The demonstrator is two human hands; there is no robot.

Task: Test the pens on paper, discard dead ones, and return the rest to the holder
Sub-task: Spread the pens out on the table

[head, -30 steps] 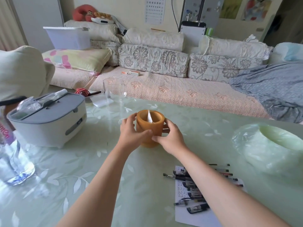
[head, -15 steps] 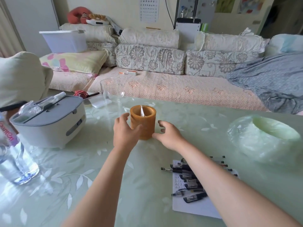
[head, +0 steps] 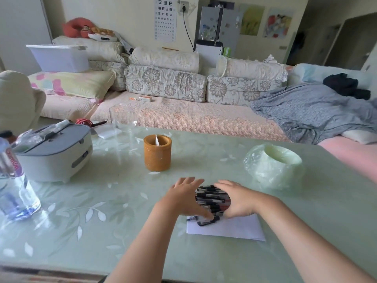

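A: Both hands came back off the orange holder [head: 157,153] and now bracket the pens [head: 212,198] piled on the paper [head: 230,228] — left hand [head: 183,198] one side, right hand [head: 238,200] the other.

B: Yep, black-capped bundle pressed between flat, spread palms, fingers not curled. Holder stands upright farther back, alone.

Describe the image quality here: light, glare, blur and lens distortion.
Head view: soft, even daylight with faint shadows; pale sheen on the table near the bottle; wide-angle bending curves the sofa and the frame edges; both hands and the pens are slightly smeared, while the holder stays fairly sharp.
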